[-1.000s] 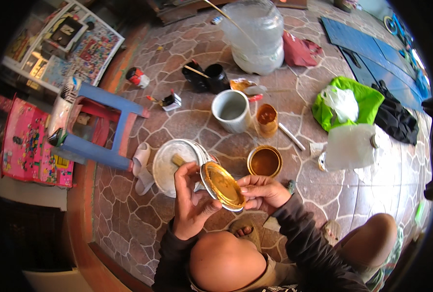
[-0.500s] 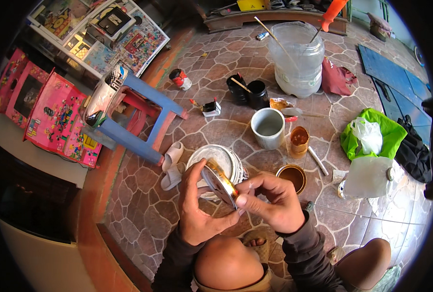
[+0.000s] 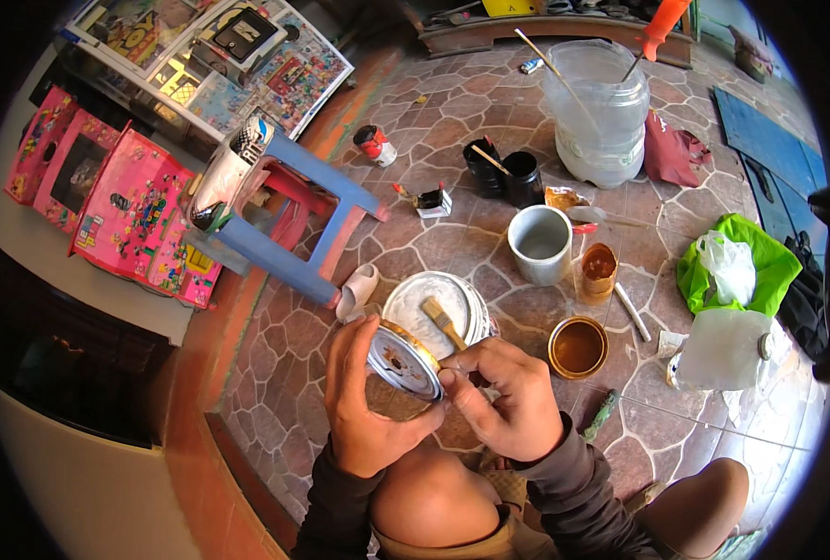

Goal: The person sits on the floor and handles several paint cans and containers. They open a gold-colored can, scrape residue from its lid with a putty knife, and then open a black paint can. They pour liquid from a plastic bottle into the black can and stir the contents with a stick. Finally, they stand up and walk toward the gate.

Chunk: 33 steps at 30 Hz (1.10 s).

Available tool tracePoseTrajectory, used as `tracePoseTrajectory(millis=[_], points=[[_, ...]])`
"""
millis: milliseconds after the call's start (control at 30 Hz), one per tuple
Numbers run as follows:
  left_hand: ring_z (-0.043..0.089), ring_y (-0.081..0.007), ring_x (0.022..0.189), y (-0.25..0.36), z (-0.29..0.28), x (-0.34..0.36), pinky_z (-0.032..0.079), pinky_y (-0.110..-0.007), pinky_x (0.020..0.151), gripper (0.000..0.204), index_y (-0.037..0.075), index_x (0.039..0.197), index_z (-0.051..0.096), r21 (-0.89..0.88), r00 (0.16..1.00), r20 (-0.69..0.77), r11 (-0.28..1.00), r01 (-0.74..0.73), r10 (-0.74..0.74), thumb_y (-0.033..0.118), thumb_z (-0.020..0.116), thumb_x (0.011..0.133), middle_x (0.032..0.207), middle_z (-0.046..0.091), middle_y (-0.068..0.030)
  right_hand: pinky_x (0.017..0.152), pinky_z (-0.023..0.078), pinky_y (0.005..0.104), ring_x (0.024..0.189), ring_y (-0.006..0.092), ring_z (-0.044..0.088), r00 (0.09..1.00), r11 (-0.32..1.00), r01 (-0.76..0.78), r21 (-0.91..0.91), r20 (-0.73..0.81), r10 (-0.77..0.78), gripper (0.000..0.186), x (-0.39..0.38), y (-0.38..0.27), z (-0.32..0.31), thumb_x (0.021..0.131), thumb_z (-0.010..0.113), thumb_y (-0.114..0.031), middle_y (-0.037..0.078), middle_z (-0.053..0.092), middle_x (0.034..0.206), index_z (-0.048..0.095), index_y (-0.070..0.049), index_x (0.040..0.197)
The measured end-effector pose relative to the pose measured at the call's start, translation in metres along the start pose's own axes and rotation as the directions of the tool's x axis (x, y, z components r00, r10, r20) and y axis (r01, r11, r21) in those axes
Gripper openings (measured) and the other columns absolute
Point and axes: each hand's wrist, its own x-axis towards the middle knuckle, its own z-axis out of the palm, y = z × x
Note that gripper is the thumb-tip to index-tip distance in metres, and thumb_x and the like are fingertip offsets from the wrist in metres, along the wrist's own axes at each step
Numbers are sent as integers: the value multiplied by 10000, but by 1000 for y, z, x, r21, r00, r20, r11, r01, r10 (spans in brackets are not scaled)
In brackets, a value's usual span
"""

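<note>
My left hand (image 3: 363, 411) grips a round metal tin lid (image 3: 404, 361) by its left edge, its silvery face tilted toward me and its rim stained yellow-brown. My right hand (image 3: 508, 401) pinches the lid's lower right rim with thumb and fingers. Just behind the lid stands an open white paint can (image 3: 433, 308) with a small brush (image 3: 443, 322) resting across it. A low round tin of brown liquid (image 3: 578, 346) sits to the right of my right hand.
On the stone-tile floor stand a grey mug (image 3: 541, 245), an amber plastic cup (image 3: 599, 271), two black jars (image 3: 506, 173), a large clear jug (image 3: 601, 112), a green bag (image 3: 737, 266) and a blue stool (image 3: 284, 224). Pink boxes (image 3: 125, 215) lie left.
The lid turned over from its yellow-brown side facing up to its silvery side facing me. My view shifted, so everything sits further right and lower.
</note>
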Motion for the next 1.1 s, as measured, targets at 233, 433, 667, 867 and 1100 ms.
tracePoseTrajectory(millis=[233,433,667,867,1100], points=[[522,-417,1154,9,-5,-1,466,-489,947,906,4,1340,498,252,996,-77,967,-30,51,202,900,552,1295,478,-248,685,514,426,748,336,600,988,947,97,-307,-82,-127,168,-2,-2,19,756,702,-41,147,589,796,634,24,896],[524,-418,1144,9,-4,-4,469,-493,934,913,28,1347,503,340,991,-99,939,-53,91,218,904,549,1290,477,-243,665,513,416,750,346,602,987,934,64,-351,-117,-112,172,-4,4,32,764,697,-39,145,600,802,611,15,903],[515,-418,1166,10,-2,-7,463,-500,958,914,-4,1350,485,253,990,-135,965,66,-33,146,862,531,1285,480,-246,662,522,382,714,326,641,994,993,-94,76,-47,98,125,0,5,17,870,645,-50,169,645,791,652,41,956],[511,-416,1175,9,-1,-7,463,-499,964,906,-5,1354,481,243,988,-148,967,78,-43,141,859,543,1286,481,-246,647,528,365,720,306,656,994,991,-111,73,4,112,130,1,-1,11,864,649,-45,161,652,799,662,44,958],[514,-419,1173,8,1,-7,465,-497,958,926,-9,1345,492,224,988,-146,972,75,-43,215,908,548,1292,479,-247,658,525,396,719,339,639,1000,999,10,-35,-17,-10,144,-1,1,13,797,688,-24,157,637,816,614,20,913]])
